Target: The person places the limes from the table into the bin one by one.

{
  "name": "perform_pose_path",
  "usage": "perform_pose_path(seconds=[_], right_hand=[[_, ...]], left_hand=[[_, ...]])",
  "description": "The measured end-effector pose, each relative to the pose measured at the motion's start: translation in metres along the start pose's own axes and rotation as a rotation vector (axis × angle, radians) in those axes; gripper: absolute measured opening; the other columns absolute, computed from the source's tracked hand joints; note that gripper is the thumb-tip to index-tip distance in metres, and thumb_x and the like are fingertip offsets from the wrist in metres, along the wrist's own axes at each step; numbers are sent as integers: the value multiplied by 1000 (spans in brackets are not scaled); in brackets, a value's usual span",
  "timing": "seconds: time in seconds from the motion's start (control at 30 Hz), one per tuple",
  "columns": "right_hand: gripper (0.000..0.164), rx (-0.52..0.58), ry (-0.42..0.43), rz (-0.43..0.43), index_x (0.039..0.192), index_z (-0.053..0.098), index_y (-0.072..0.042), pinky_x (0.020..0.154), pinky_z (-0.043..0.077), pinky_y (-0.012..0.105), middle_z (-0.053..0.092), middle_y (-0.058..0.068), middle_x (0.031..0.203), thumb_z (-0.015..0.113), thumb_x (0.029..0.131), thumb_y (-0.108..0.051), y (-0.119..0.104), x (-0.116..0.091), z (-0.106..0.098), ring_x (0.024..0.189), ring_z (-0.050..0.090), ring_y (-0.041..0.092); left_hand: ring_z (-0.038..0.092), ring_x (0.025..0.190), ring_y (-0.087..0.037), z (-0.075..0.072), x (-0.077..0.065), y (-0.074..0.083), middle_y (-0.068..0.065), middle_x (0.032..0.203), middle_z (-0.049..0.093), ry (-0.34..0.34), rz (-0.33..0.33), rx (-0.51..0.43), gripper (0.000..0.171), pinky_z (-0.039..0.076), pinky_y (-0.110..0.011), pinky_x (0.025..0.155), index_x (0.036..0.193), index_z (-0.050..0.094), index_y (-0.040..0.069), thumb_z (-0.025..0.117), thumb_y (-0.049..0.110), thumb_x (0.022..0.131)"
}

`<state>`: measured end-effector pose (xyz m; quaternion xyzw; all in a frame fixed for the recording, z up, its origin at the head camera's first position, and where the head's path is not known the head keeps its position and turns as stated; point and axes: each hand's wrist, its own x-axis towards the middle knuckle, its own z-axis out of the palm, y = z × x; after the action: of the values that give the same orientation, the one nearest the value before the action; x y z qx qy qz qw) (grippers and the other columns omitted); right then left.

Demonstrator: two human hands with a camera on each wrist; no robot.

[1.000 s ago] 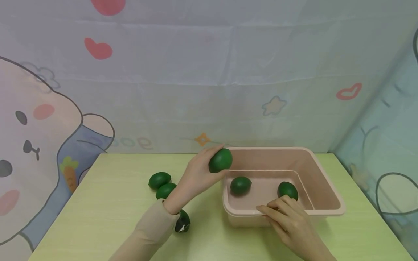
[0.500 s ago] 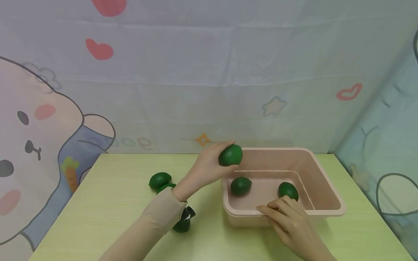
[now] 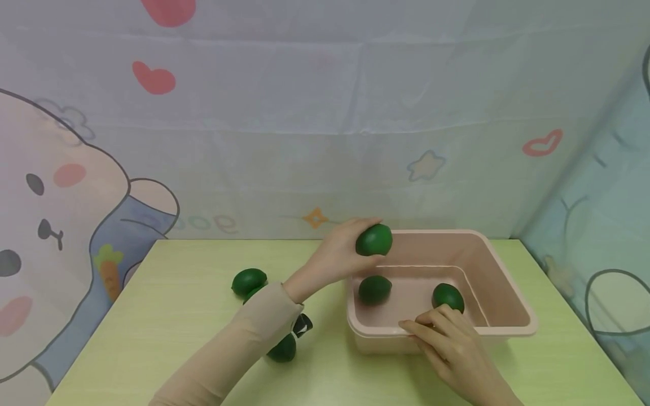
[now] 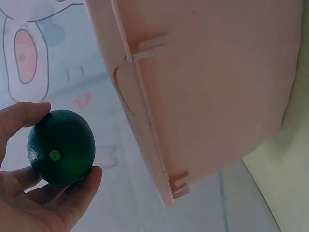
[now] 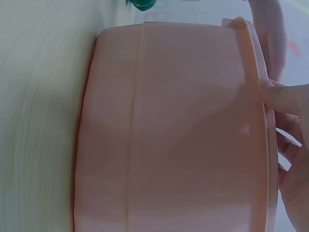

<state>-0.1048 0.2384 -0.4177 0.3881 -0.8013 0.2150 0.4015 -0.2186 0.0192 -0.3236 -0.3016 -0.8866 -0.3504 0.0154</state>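
While the held green fruit (image 3: 374, 240) shows its stem end to the left wrist camera, the left hand (image 3: 341, 252) is clamped on it, thumb and fingers on opposite sides. Fruit position: raised above rim level at the far left corner of the pink bin (image 3: 381, 344) (whether it is past the rim, over the interior, I cannot tell). Right hand (image 3: 454, 349) grips the bin's near rim, thumb on the outer wall and fingers on the other side. Hands well apart. Inside the bin, on its floor: a green fruit at the left (image 3: 374, 290) and another at the right (image 3: 448, 297), the latter just beyond the right hand and partly covered by its fingers. To the left, on the yellow-green table (image 3: 167, 321): a far fruit (image 3: 249, 282), a second fruit largely covered by the beige left sleeve (image 3: 233, 349), a near fruit (image 3: 282, 348), and a dark item with a white patch (image 3: 303, 325), its shape partly hidden. Behind the table hangs a pale printed cloth (image 3: 284, 113) with hearts and a star; at the left, a printed cartoon animal (image 3: 76, 141) in blue.
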Motion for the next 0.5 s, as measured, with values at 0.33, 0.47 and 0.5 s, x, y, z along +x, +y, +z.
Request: perform_pose_path(seconds=[0.33,0.47,0.5], right_hand=[[34,-1,-11,13,104,74,-15,77,35,20,61,-8,87,45,102,-32,0,-1,0,82,49,10],[33,4,-10,14,104,74,-15,79,35,21,61,-7,87,46,102,-32,0,-1,1,82,49,10],[33,6,-6,12,104,74,-15,79,34,22,61,-7,87,46,102,-31,0,-1,1,83,49,10]], left_hand=[[58,117,-21,5,16,8,-4,139,54,-53,32,91,66,53,-35,91,144,46,18,73,31,84],[58,116,-20,7,23,9,-3,140,53,-82,41,119,67,53,-33,89,144,44,20,72,30,84],[58,116,-20,8,24,9,-4,140,53,-91,43,128,67,53,-33,89,145,44,20,72,31,85]])
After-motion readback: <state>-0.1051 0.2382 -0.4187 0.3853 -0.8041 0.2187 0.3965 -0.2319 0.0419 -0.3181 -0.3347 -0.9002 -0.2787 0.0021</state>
